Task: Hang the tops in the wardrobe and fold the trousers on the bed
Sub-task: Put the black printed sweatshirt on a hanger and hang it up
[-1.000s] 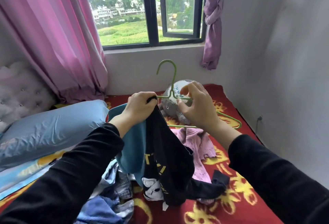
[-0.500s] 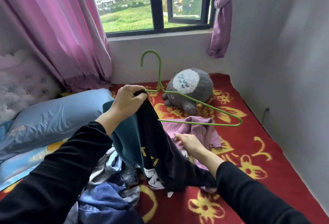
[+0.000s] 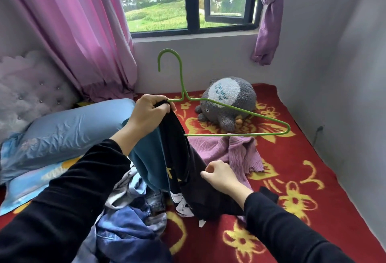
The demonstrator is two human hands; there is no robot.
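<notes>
Black top (image 3: 173,137), yellow print, hung from green wire hanger (image 3: 219,135). Left hand (image 3: 149,112) gripped both; right hand (image 3: 221,177) pinched its fabric.

Soft, even daylight from window (image 3: 188,1) at top centre; room moderately bright. Outside view slightly overexposed. Shadows faint, diffuse on grey wall (image 3: 334,74). Wide-angle bending at edges. Slight softness throughout; no strong glare.

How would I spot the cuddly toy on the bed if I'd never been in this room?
Look under the window, where the red flowered blanket meets the wall. There lies a round grey plush toy, just behind the green hanger. It alone is furry, with a pale patch of blue marks.
</notes>
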